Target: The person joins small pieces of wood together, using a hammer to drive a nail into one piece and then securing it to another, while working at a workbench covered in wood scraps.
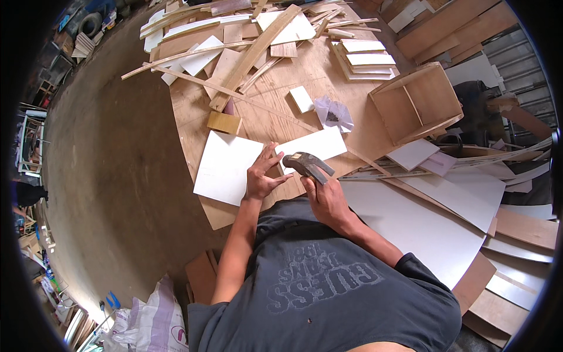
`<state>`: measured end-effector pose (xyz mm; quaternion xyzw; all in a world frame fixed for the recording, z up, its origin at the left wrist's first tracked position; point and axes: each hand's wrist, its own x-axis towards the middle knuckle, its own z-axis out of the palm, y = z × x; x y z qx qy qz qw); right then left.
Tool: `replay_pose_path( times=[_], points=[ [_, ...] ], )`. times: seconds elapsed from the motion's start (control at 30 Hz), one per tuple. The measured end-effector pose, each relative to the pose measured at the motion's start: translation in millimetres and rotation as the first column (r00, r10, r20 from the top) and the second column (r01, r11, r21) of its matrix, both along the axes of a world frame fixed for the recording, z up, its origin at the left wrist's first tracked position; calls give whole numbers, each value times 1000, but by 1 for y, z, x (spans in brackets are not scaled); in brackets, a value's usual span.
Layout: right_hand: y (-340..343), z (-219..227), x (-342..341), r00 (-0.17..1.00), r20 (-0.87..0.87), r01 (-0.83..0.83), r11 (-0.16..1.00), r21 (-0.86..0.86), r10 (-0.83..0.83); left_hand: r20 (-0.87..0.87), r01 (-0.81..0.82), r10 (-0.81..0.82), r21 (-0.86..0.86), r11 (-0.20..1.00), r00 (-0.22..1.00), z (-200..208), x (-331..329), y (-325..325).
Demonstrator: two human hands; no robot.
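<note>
My right hand (328,202) is closed round a claw hammer (309,167), its head raised over the near left part of a narrow white board (316,148). At that board's left end is my left hand (264,175), fingers at the far corner and thumb stretched along the near side, gripping the end between them. Whether a nail is there I cannot tell. Left of this hand lies a squarish white panel (226,164) on the plywood worktable (190,126). Beyond the narrow board sits a crumpled clear plastic bag (334,113) with small dark contents.
An open wooden box with a divider (416,102) stands at the table's right. A small white block (301,99) and a yellowish wood block (224,122) lie further in. Long wood strips (258,56) and stacked white pieces (366,58) cover the far end. Large white sheets (410,217) lean at right.
</note>
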<state>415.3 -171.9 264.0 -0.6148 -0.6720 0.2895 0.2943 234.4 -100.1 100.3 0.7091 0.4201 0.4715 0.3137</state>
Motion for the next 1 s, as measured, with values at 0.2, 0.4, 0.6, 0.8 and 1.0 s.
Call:
replay_pose_path(
  times=[0.2, 0.4, 0.6, 0.8, 1.0],
  points=[
    [2, -10, 2, 990, 140, 3, 998, -67, 7, 48, 16, -13, -43, 999, 999, -5, -1, 2],
    [7, 7, 6, 990, 138, -13, 996, -86, 24, -3, -4, 4, 2, 1000, 1000, -2, 0, 3],
    [1, 10, 6, 999, 32, 17, 1000, -21, -17, -10, -2, 2, 25, 1000, 1000, -1, 0, 1],
    [4, 6, 1, 996, 85, 20, 991, -129, -9, 30, -20, 17, 75, 997, 999, -4, -4, 4],
    [3, -20, 10, 939, 316, -29, 948, -317, 134, 56, 19, -18, -28, 999, 998, 0, 2, 3]
  ],
)
